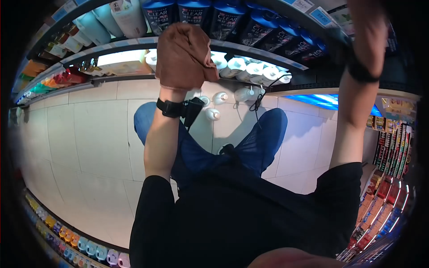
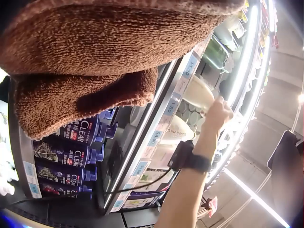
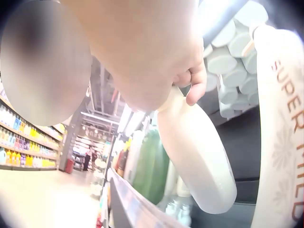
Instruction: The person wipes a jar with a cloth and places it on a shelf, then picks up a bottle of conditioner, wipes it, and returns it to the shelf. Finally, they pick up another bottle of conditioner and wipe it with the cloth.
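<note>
A brown cloth (image 1: 183, 58) covers my left hand in the head view, held up at the shelf edge before the blue CLEAR bottles (image 1: 225, 20). The same cloth (image 2: 104, 47) fills the top of the left wrist view and hides that hand's fingers. In the right wrist view my right hand (image 3: 156, 57) grips a white bottle (image 3: 197, 152) by its neck, the bottle tilted above the shelf. Beside it stands a white SUPER MILD bottle (image 3: 282, 123). My right hand (image 2: 217, 114) also shows at an upper shelf in the left wrist view.
Several white bottles (image 1: 213, 114) stand on the floor (image 1: 103, 147) between the knees. Price labels line the shelf edge (image 2: 164, 121). A green bottle (image 3: 151, 166) is near the white one. A black cable (image 1: 257, 103) hangs by the lower shelf. Two distant people are in the aisle.
</note>
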Demonstrator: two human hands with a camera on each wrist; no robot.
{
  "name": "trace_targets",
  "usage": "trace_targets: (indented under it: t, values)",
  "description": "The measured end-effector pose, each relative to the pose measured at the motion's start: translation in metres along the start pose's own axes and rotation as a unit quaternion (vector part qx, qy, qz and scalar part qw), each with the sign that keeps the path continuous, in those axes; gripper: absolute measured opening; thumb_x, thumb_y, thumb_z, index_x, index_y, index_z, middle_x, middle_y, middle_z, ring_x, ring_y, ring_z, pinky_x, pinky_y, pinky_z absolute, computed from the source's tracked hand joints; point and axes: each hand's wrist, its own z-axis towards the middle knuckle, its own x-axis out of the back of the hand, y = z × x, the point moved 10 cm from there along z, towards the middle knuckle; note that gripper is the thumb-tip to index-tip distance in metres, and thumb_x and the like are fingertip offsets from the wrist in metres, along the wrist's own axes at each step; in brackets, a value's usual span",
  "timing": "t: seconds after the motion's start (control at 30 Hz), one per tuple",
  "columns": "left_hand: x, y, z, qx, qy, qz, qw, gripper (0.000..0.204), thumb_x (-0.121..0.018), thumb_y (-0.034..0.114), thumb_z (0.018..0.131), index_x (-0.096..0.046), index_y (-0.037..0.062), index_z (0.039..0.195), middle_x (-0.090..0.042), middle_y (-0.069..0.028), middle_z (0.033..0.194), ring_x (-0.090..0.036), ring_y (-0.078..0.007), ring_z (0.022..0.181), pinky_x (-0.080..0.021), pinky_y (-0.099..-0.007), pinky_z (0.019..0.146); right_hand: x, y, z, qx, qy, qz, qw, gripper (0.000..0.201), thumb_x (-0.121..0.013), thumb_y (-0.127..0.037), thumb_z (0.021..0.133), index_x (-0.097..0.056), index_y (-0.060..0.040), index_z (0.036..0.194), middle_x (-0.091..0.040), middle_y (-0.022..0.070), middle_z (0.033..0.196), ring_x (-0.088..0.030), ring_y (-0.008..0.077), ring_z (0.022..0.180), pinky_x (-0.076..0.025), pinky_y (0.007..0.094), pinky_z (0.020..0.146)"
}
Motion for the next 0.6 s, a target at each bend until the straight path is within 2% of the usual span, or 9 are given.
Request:
trace_targets:
  t: [0.03, 0.1, 0.13, 0.2, 0.23, 0.27, 0.37, 0.5, 0.6]
  values:
    - [-0.002, 0.017, 0.004, -0.021, 0.005, 0.013, 1.000, 0.021, -0.079, 0.004, 0.088, -0.063, -0.0030, 0.100, -0.069, -0.0100, 0.083, -0.069, -0.0150, 0.073, -0.060, -0.0288, 0.065, 0.055, 0.034, -0.054, -0.004, 0.000, 0.007, 1.000, 0.013, -0.069, -0.014, 0.098, -0.074, -0.0031, 0.093, -0.072, 0.0069, 0.076, -0.072, 0.0180, 0.068, -0.056, 0.0326, 0.061]
    - [-0.004, 0.038, 0.008, -0.040, 0.017, 0.030, 0.999, 0.022, -0.080, 0.003, 0.088, -0.063, -0.0029, 0.100, -0.070, -0.0102, 0.086, -0.069, -0.0145, 0.073, -0.060, -0.0286, 0.065, 0.146, 0.105, -0.158, -0.146, -0.116, -0.035, 0.982, 0.025, -0.067, -0.012, 0.104, -0.073, 0.0066, 0.120, -0.078, 0.0217, 0.101, -0.076, 0.0239, 0.088, -0.064, 0.0342, 0.086]
    - [-0.004, 0.047, 0.008, -0.076, 0.011, 0.108, 0.991, 0.025, -0.081, 0.004, 0.087, -0.063, -0.0031, 0.102, -0.071, -0.0101, 0.088, -0.069, -0.0143, 0.073, -0.060, -0.0290, 0.065, 0.153, 0.087, -0.140, -0.147, -0.113, -0.028, 0.982, 0.025, -0.067, -0.012, 0.104, -0.073, 0.0066, 0.120, -0.078, 0.0217, 0.101, -0.076, 0.0239, 0.088, -0.064, 0.0342, 0.086]
    - [-0.007, 0.050, 0.005, -0.106, 0.007, 0.185, 0.977, 0.027, -0.082, 0.004, 0.086, -0.063, -0.0034, 0.104, -0.071, -0.0100, 0.090, -0.068, -0.0140, 0.072, -0.060, -0.0294, 0.065, 0.154, -0.017, -0.094, 0.164, -0.124, -0.300, 0.932, 0.029, -0.060, -0.018, 0.111, -0.081, -0.0005, 0.102, -0.077, 0.0117, 0.088, -0.066, 0.0186, 0.068, -0.053, 0.0294, 0.063]
    - [-0.008, 0.042, 0.005, -0.087, -0.001, 0.166, 0.982, 0.031, -0.084, 0.006, 0.086, -0.064, -0.0025, 0.108, -0.072, -0.0096, 0.094, -0.069, -0.0142, 0.076, -0.061, -0.0303, 0.068, 0.165, -0.001, -0.102, -0.057, -0.165, -0.145, 0.974, 0.022, -0.062, -0.012, 0.108, -0.077, 0.0024, 0.105, -0.076, 0.0124, 0.088, -0.065, 0.0172, 0.069, -0.051, 0.0286, 0.063]
    - [-0.009, 0.034, 0.004, -0.067, -0.011, 0.145, 0.987, 0.035, -0.085, 0.009, 0.085, -0.065, -0.0017, 0.112, -0.073, -0.0092, 0.098, -0.069, -0.0144, 0.080, -0.061, -0.0311, 0.072, 0.163, 0.008, -0.140, -0.274, -0.196, 0.019, 0.941, 0.017, -0.063, -0.007, 0.106, -0.074, 0.0053, 0.108, -0.075, 0.0131, 0.088, -0.065, 0.0158, 0.069, -0.049, 0.0277, 0.063]
    - [0.003, 0.007, -0.009, -0.015, 0.023, 0.092, 0.995, 0.040, -0.087, 0.011, 0.085, -0.065, -0.0005, 0.116, -0.073, -0.0087, 0.103, -0.070, -0.0149, 0.085, -0.061, -0.0316, 0.076, 0.115, -0.045, -0.232, -0.392, -0.410, 0.034, 0.823, 0.016, -0.062, -0.010, 0.107, -0.072, -0.0020, 0.096, -0.061, 0.0128, 0.071, -0.056, 0.0219, 0.056, -0.042, 0.0335, 0.055]
    - [0.024, -0.043, -0.030, 0.067, 0.062, 0.016, 0.996, 0.046, -0.089, 0.014, 0.085, -0.065, 0.0012, 0.122, -0.072, -0.0080, 0.109, -0.070, -0.0155, 0.092, -0.061, -0.0323, 0.083, 0.099, -0.096, -0.367, -0.441, -0.500, 0.024, 0.745, 0.017, -0.063, -0.015, 0.106, -0.063, -0.0050, 0.093, -0.062, 0.0222, 0.064, -0.065, 0.0430, 0.058, -0.047, 0.0509, 0.053]
    - [0.015, -0.038, -0.026, -0.019, 0.007, 0.243, 0.970, 0.052, -0.090, 0.018, 0.085, -0.065, 0.0049, 0.129, -0.071, -0.0064, 0.117, -0.069, -0.0163, 0.100, -0.060, -0.0331, 0.091, 0.105, -0.107, -0.445, -0.491, -0.515, -0.021, 0.703, 0.023, -0.064, -0.023, 0.106, -0.061, -0.0045, 0.093, -0.066, 0.0262, 0.069, -0.068, 0.0488, 0.065, -0.050, 0.0571, 0.057]
